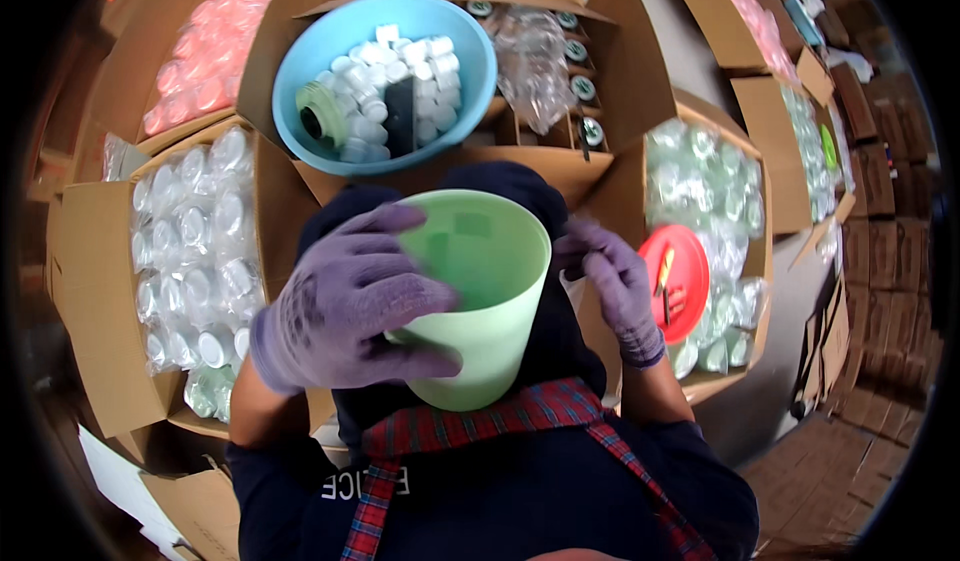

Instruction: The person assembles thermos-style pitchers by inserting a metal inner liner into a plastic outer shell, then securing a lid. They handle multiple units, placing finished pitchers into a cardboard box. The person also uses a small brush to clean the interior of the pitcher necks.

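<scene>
My left hand [345,306], in a purple glove, grips the left side of a pale green tapered plastic container [480,351] above my lap. Its round open top faces up, and the fingers wrap over the near rim and wall. Just off the container's right rim is my right hand [615,281], also gloved in purple. Its fingers are curled together and partly blurred; whatever they may hold cannot be made out. Close to that hand, a red round dish [690,261] with a small yellow-handled tool [665,266] rests on bagged clear green containers [705,176].
A blue basin [285,111] ahead holds white caps [385,71], a pale green ring-shaped part [322,111] and a dark flat piece. Open cartons stand around me: wrapped clear jars [195,226] at left, pink-topped containers [205,56] behind them, a divided box [545,161] beyond the basin.
</scene>
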`<state>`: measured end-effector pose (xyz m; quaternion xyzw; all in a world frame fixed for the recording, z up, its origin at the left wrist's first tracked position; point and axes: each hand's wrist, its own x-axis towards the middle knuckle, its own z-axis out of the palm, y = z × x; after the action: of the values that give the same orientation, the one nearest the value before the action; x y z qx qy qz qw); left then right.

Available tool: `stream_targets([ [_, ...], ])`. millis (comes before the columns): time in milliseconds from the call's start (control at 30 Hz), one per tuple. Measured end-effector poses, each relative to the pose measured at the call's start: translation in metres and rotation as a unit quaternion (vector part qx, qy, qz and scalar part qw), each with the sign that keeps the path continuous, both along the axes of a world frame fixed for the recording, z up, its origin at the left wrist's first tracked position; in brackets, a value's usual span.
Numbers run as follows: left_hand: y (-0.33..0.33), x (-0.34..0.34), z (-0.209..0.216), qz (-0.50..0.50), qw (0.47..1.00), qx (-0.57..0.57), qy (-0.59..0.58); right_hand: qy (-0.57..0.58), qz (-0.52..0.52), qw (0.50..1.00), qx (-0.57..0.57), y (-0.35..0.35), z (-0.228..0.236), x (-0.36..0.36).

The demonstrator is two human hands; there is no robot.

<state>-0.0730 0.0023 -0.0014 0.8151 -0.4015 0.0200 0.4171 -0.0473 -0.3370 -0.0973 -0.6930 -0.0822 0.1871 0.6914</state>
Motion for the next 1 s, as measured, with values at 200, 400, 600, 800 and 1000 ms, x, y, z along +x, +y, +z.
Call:
stream_targets([
  [200,0.007,-0.057,0.006,0.424,0.841,-0.333,0.044,-0.059,0.082,0.988,0.113,0.017,0.016,-0.070],
  [400,0.062,-0.088,-0.029,0.544,0.806,-0.232,0.005,-0.552,0.060,0.828,-0.070,0.035,0.052,-0.043],
  [600,0.124,-0.137,-0.027,0.528,0.723,-0.431,0.108,-0.439,-0.104,0.867,-0.212,0.047,0.028,0.068],
  [800,0.113,-0.114,-0.079,0.420,0.673,-0.567,0.221,-0.351,0.096,0.803,-0.471,0.180,-0.030,0.199],
  [1000,0.082,-0.078,-0.092,0.420,0.644,-0.582,0.264,-0.431,0.033,0.820,-0.374,0.165,-0.069,0.175],
])
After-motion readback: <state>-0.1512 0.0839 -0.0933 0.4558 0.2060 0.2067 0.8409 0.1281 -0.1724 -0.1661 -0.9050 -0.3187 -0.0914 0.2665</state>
